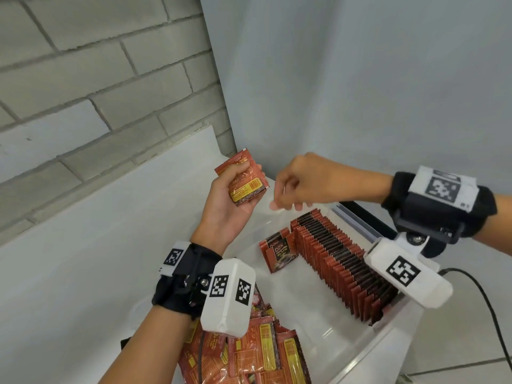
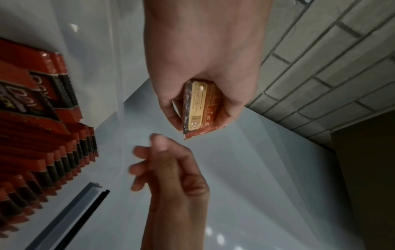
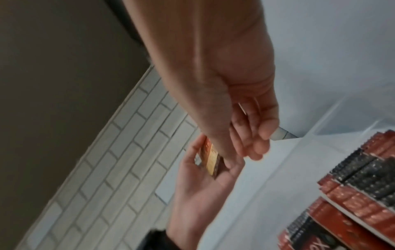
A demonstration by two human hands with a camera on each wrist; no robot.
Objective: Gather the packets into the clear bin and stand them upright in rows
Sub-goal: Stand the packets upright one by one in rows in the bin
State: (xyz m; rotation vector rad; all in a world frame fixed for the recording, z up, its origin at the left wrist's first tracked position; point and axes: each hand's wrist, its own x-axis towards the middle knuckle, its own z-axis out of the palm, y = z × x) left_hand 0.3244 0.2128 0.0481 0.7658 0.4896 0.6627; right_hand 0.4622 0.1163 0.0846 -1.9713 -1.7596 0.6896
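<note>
My left hand (image 1: 230,209) is raised over the far left corner of the clear bin (image 1: 388,345), gripping a small stack of red packets (image 1: 245,180) between thumb and fingers. The same stack (image 2: 198,108) shows yellow label panels in the left wrist view. My right hand (image 1: 291,187) hovers just right of it with loosely curled fingers (image 2: 162,162) and holds nothing. Inside the bin a long row of upright packets (image 1: 340,261) runs along the right wall. Two more upright packets (image 1: 279,253) stand to its left. Loose packets (image 1: 249,356) lie piled near the front edge.
The bin sits on a white table (image 1: 83,245) against a grey brick wall (image 1: 83,92) and a pale panel (image 1: 360,92). A black cable (image 1: 484,300) trails over the tiled floor at the right. A dark-edged rail (image 1: 357,214) lies behind the bin.
</note>
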